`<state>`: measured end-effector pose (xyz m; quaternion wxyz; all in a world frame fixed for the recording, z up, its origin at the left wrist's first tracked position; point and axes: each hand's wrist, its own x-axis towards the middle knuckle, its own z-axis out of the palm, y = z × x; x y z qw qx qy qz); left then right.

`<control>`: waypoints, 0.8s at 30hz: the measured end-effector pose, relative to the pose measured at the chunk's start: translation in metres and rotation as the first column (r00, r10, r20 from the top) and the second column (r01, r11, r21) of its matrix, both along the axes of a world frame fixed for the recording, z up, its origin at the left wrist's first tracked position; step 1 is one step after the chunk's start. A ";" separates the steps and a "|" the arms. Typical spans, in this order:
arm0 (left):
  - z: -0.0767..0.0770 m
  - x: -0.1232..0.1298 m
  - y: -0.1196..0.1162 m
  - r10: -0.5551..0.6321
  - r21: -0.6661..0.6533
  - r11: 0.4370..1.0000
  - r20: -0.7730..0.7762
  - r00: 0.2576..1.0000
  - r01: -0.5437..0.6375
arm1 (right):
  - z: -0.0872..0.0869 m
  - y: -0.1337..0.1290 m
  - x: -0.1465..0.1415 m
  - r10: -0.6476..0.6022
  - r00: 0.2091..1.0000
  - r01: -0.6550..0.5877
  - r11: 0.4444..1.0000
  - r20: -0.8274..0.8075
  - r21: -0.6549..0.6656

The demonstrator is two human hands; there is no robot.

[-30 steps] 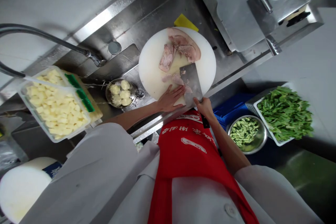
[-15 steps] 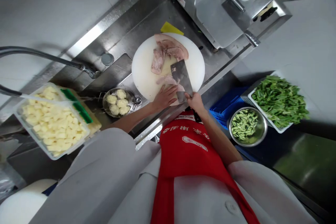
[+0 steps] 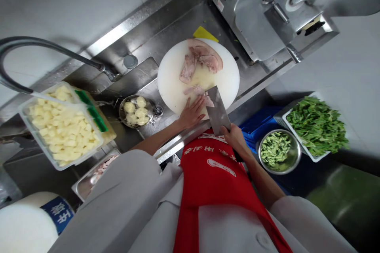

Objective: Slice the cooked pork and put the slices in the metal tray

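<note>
While meat slices are pressed by the left hand, a cleaver is held in the right hand.
Left fingers are laid nearly flat, slightly spread, toward seven o'clock on the round board; right fingers are wrapped firmly around the cleaver at five. Slices lie just below center, larger chunks at twelve. Left fingertips are best curled back from the blade.

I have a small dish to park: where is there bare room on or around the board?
On the cutting board, bare strips show along its left edge and right of the large meat pieces. The steel counter shows bare behind it, left of the yellow cloth. It is crowded around the board's near edge: left hand, meat slices, cleaver, right hand.
</note>
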<state>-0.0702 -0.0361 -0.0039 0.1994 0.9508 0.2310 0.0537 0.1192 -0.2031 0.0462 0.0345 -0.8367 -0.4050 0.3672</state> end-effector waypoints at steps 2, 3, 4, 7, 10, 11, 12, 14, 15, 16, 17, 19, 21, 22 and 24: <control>0.007 0.005 -0.005 -0.032 0.009 0.999 0.025 0.999 0.032 | 0.009 -0.001 0.002 0.007 1.000 -0.007 1.000 0.017 0.022; 0.010 0.008 -0.007 -0.076 0.012 0.997 0.032 0.997 0.075 | 0.012 0.000 0.002 0.007 1.000 -0.007 0.999 0.002 0.039; 0.011 0.010 -0.008 -0.120 0.014 0.993 0.037 0.992 0.119 | 0.013 0.001 0.002 0.005 1.000 -0.004 0.998 -0.027 0.057; 0.008 0.010 -0.001 -0.116 0.018 0.993 0.028 0.993 0.116 | 0.013 0.007 0.004 0.003 0.986 0.014 0.995 -0.167 0.100; -0.001 -0.007 0.018 0.006 0.023 1.000 -0.013 1.000 -0.006 | 0.011 0.008 0.016 -0.005 0.973 0.036 0.991 -0.230 0.131; -0.003 -0.015 0.025 0.037 0.021 0.999 -0.030 0.999 -0.036 | 0.010 0.007 0.023 -0.023 0.974 0.057 0.988 -0.226 0.145; -0.005 -0.022 0.030 0.059 0.018 0.998 -0.045 0.997 -0.058 | 0.009 0.006 0.031 -0.053 0.973 0.091 0.983 -0.226 0.159; -0.005 -0.032 0.037 0.109 0.013 0.994 -0.065 0.992 -0.109 | 0.007 0.003 0.047 -0.143 0.958 0.188 0.967 -0.251 0.169; -0.004 -0.033 0.036 0.135 0.012 0.991 -0.069 0.988 -0.135 | 0.006 0.003 0.054 -0.197 0.943 0.244 0.957 -0.269 0.156; -0.002 -0.031 0.034 0.153 0.010 0.988 -0.069 0.986 -0.153 | 0.003 0.003 0.061 -0.249 0.923 0.298 0.945 -0.294 0.135; -0.001 -0.026 0.030 0.153 0.005 0.988 -0.067 0.986 -0.153 | 0.000 0.005 0.066 -0.294 0.899 0.346 0.932 -0.323 0.113; 0.001 -0.007 0.018 0.103 -0.012 0.995 -0.055 0.993 -0.104 | -0.010 0.010 0.072 -0.351 0.853 0.411 0.908 -0.386 0.084; 0.002 0.015 0.006 0.021 -0.029 0.999 -0.040 0.999 -0.022 | -0.024 0.016 0.074 -0.378 0.810 0.455 0.887 -0.447 0.074; 0.001 0.025 0.001 -0.008 -0.035 0.999 -0.038 0.999 0.007 | -0.031 0.020 0.074 -0.388 0.795 0.472 0.879 -0.467 0.073; 0.000 0.039 -0.004 -0.032 -0.040 0.999 -0.047 0.998 0.030 | -0.044 0.025 0.072 -0.404 0.772 0.493 0.868 -0.491 0.062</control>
